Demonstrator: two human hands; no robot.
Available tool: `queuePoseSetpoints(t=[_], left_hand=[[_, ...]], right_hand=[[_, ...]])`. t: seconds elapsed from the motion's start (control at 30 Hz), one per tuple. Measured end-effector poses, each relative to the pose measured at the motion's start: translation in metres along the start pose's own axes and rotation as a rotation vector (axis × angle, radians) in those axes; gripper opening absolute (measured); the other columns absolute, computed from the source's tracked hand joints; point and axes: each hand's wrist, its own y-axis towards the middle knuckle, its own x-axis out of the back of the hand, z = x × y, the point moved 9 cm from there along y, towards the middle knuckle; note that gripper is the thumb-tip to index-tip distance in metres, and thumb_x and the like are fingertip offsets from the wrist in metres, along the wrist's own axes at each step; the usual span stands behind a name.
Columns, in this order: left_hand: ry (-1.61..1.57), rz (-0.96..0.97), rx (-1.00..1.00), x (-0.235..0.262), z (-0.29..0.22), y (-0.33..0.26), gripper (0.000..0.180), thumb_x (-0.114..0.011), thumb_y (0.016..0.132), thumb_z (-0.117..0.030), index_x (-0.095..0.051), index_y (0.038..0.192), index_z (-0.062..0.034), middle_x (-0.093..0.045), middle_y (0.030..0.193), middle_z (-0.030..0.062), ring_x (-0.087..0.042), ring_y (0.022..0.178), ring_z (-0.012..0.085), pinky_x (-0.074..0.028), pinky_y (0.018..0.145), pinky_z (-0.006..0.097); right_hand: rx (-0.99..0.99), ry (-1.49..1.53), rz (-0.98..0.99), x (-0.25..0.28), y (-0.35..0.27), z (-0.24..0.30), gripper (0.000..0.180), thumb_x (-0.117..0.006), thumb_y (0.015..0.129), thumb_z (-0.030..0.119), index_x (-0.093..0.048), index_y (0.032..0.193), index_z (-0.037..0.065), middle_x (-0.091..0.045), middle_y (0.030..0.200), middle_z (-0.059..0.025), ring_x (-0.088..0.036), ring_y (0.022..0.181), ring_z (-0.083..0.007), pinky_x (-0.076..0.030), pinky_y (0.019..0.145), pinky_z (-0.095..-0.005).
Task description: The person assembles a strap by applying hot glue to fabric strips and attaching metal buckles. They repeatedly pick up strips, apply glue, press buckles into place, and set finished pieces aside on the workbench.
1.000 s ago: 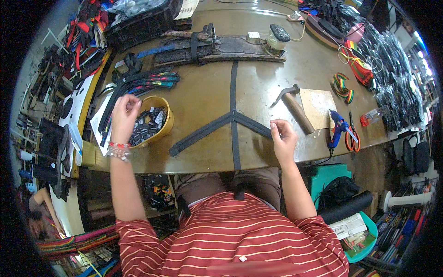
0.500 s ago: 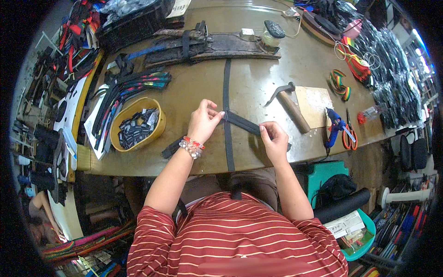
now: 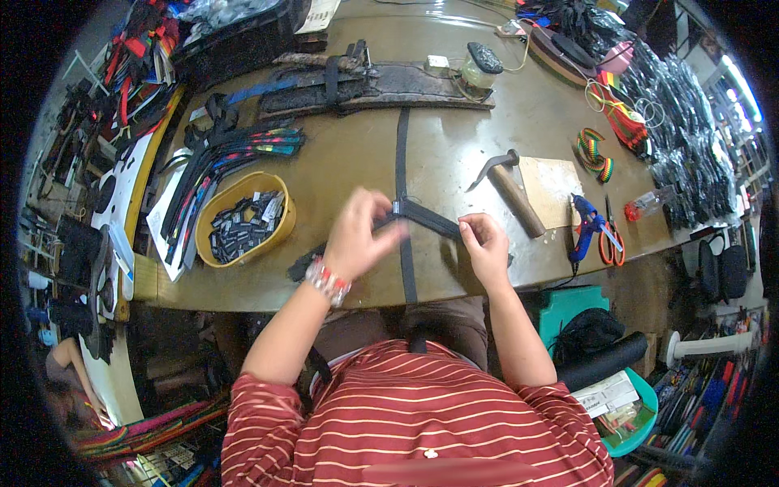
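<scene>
A short black webbing strap [image 3: 430, 221] slants across the middle of the table, with a small pale-marked tag [image 3: 397, 208] at its left end. My right hand [image 3: 487, 243] pinches the strap's right end between thumb and fingers. Blurred by motion, my left hand [image 3: 365, 235] is left of the strap and apart from it, thumb and fingers spread, nothing seen in them. A long black strap [image 3: 402, 154] runs down the table under the short one. Beside my left forearm lies another dark strap piece [image 3: 304, 264], partly hidden by the arm.
A yellow bin [image 3: 204, 243] of small black tags stands left, near bundled straps [image 3: 211, 166]. On the right lie a hammer [image 3: 518, 201], a tan board [image 3: 560, 183], a blue glue gun [image 3: 584, 227] and orange-handled scissors [image 3: 617, 250]. A dark plank [image 3: 398, 85] crosses the back.
My left hand has let go of the strap's left end and moved slightly down toward me, uncovering the tag. My right hand keeps its pinch, nearly still.
</scene>
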Motion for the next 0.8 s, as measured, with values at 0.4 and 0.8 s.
queuePoseSetpoints(t=[0.4, 0.8], left_hand=[[0.019, 0.142, -0.283, 0.01, -0.001, 0.008, 0.019, -0.057, 0.087, -0.01, -0.064, 0.104, -0.0044, -0.062, 0.091, 0.0126, -0.061, 0.087, 0.0271, -0.049, 0.079, 0.036], [0.272, 0.201, -0.484, -0.019, 0.014, -0.012, 0.036, -0.061, 0.074, -0.001, -0.062, 0.11, -0.0036, -0.06, 0.112, 0.005, -0.055, 0.091, 0.0215, -0.048, 0.085, 0.031]], right_hand=[[0.139, -0.11, 0.57, -0.092, 0.033, 0.041, 0.023, -0.071, 0.077, 0.01, -0.063, 0.097, -0.001, -0.064, 0.083, -0.0086, -0.062, 0.074, -0.0172, -0.05, 0.067, -0.0302], [-0.191, -0.123, 0.365, -0.098, 0.07, -0.002, 0.018, -0.07, 0.081, 0.013, -0.06, 0.08, -0.002, -0.062, 0.063, -0.0084, -0.06, 0.052, -0.012, -0.048, 0.046, -0.0256]])
